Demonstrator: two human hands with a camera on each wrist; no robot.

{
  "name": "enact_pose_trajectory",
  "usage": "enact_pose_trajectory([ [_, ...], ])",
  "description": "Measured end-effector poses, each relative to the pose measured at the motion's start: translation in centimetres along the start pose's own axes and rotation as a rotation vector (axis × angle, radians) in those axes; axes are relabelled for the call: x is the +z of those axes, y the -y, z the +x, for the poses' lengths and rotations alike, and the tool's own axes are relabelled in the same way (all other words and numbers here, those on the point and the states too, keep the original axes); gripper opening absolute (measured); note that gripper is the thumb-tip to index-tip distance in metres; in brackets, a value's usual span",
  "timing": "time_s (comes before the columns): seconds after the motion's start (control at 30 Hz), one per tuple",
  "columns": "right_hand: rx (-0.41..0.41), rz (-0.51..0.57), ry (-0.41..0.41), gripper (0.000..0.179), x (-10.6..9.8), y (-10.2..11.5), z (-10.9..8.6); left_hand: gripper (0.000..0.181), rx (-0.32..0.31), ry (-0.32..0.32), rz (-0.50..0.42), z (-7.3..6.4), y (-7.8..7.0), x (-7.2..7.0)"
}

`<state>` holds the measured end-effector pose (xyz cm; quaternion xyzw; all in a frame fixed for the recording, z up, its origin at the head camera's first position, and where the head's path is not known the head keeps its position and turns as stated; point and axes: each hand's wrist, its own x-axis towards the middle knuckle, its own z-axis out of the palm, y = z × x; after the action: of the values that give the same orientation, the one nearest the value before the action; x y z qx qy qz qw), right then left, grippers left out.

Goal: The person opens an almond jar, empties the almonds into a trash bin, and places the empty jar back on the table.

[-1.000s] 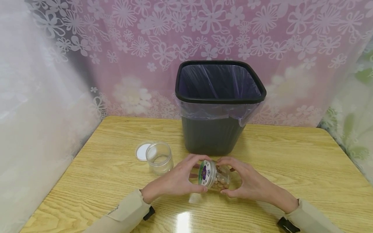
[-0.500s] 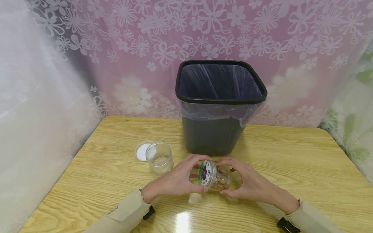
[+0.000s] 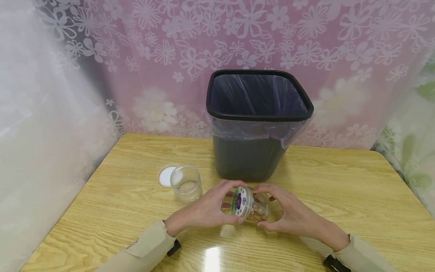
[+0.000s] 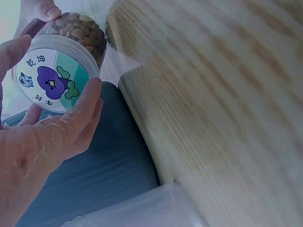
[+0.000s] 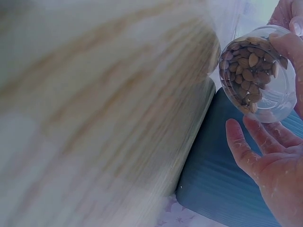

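On the near side of the table (image 3: 129, 211), before the bin (image 3: 249, 160), the jar (image 3: 261, 209) with nuts (image 5: 247, 74) is lying tilted between two hands, its lid (image 3: 239, 203) facing left. The left hand (image 3: 215, 209) is gripping the lid with half-bent fingers, while the right hand (image 3: 290, 213) is holding the jar's body in a similar curve. They seem to be working at the lid, loosening or tightening I cannot tell, so the next move is probably requiring a steady right grip and an even left twist.
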<state>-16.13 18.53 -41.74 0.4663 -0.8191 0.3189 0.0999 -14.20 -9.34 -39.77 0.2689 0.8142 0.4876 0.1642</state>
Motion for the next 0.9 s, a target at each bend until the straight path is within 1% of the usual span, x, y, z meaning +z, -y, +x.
enact_pose_trajectory([
  [0.37, 0.006, 0.001, -0.003, 0.076, -0.05, 0.16, 0.02, 0.079, 0.000, -0.003, 0.015, -0.05, -0.16, -0.04],
  [0.9, -0.016, -0.010, -0.014, 0.077, -0.01, 0.20, -0.03, 0.077, -0.032, -0.012, -0.017, 0.00, -0.21, 0.14],
])
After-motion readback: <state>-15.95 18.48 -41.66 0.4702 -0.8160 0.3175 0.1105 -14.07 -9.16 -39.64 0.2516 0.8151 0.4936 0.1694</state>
